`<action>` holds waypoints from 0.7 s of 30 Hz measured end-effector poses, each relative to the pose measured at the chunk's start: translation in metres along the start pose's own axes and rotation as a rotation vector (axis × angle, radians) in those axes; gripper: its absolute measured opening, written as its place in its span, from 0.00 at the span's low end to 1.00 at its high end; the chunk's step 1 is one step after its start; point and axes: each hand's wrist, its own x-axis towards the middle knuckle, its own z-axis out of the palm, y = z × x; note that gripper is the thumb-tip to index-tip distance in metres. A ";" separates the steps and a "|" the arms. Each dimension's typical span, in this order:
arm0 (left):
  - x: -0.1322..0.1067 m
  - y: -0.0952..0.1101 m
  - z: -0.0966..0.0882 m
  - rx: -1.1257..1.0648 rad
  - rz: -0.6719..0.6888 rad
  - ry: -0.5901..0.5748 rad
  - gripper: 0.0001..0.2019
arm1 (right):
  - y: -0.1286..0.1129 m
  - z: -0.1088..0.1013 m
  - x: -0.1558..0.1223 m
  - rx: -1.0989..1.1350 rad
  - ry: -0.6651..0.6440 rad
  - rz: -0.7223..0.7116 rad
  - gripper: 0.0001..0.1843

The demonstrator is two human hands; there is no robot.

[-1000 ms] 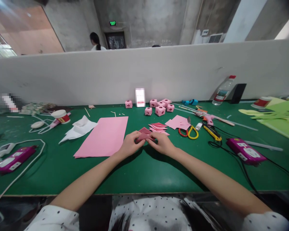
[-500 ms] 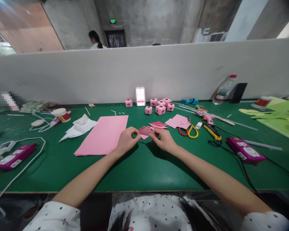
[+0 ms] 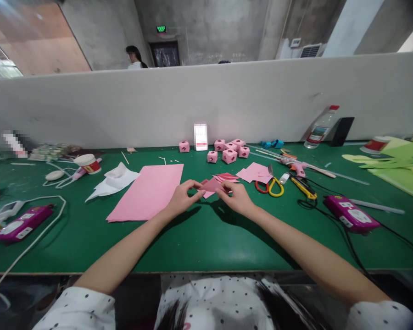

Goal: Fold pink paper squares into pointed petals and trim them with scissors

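Green, with a faint sheen, the table (image 3: 199, 252) ran out from beneath our forearms (image 3: 132, 250). Just above it we held a small pink paper (image 3: 211, 185) between our hands: the left hand (image 3: 181, 197) pinched its left side between thumb and forefinger, and the right hand (image 3: 238, 199) pinched the right side likewise. The paper looked creased and layered, though our fingers hid part of its outline. We judged the step in hand to be folding or shaping it; the next move seemed to call for a light, even grip and care with the creases.

To the left of the hands lay the sheets (image 3: 147, 195), large, pink, flat and straight-edged. Just beyond the paper, folded pieces (image 3: 228, 177) fanned in a loose pile with sharp corners, and to their right flat pink squares (image 3: 254, 172) overlapped beside scissors (image 3: 276, 188) with looped handles in red and yellow. Farther off we saw pink cubes (image 3: 229, 156), crisp-faced, with darker diamond marks, before a smooth pale partition (image 3: 206, 101).
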 end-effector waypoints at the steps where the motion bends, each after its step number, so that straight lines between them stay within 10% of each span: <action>1: -0.001 0.001 0.002 0.007 0.004 -0.021 0.13 | 0.000 0.001 0.000 -0.021 -0.012 -0.012 0.14; 12: -0.006 0.007 0.008 0.053 0.062 -0.082 0.10 | -0.003 0.010 -0.002 -0.075 -0.070 -0.049 0.08; 21: -0.003 -0.003 0.004 0.205 -0.005 0.139 0.06 | -0.013 0.014 -0.004 -0.063 0.004 0.007 0.09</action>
